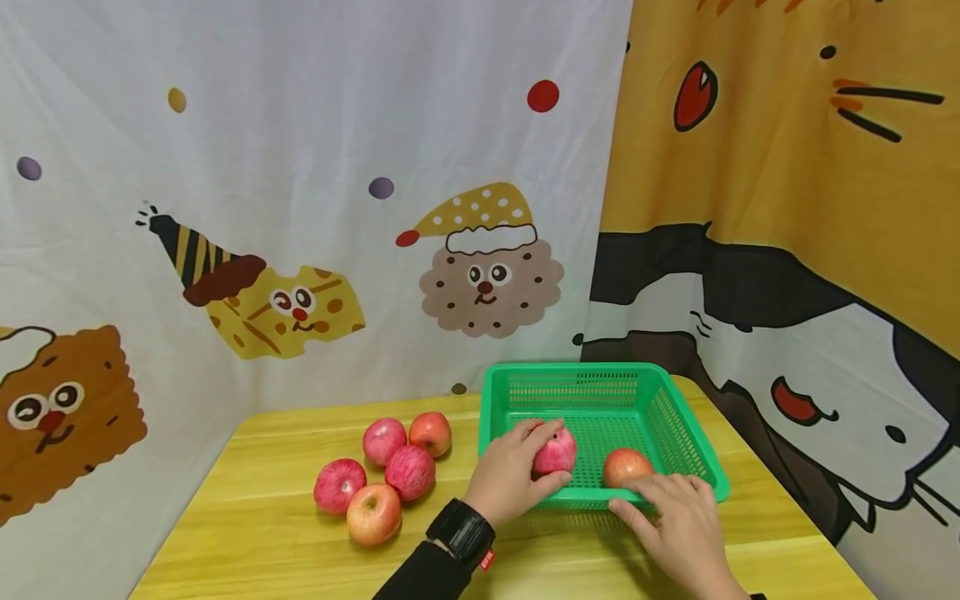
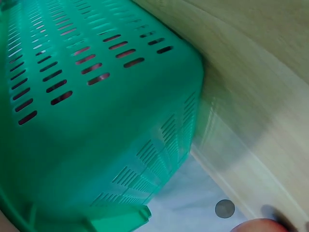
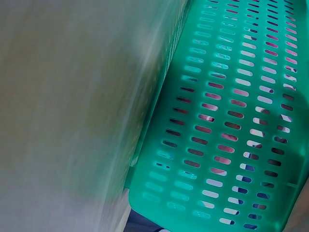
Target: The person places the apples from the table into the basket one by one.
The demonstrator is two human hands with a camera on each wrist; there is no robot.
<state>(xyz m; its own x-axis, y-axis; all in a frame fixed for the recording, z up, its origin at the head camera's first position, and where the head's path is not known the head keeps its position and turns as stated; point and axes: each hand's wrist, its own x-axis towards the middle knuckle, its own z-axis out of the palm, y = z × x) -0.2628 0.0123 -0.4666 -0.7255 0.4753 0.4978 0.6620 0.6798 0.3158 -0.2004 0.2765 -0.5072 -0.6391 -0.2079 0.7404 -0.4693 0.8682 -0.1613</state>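
My left hand (image 1: 510,471), with a black band at the wrist, reaches over the near rim of a green plastic basket (image 1: 592,496). Its thumb and fingers hold a pinkish-red apple (image 1: 557,452) just inside the left part. A second, orange-red apple (image 1: 626,467) lies in the basket near the front wall. The right hand (image 1: 678,521) grips the front rim beside that apple, thumb outside and fingers over the edge. Both wrist views show mostly the slotted basket wall (image 2: 96,125), (image 3: 159,193); neither hand's fingers are visible there.
Several apples sit clustered on the yellow wood-grain table (image 1: 262,500) left of the basket, among them a pale orange-red apple (image 1: 373,515) in front and a red apple (image 1: 430,434) at the back. A printed curtain (image 1: 315,167) hangs right behind the table.
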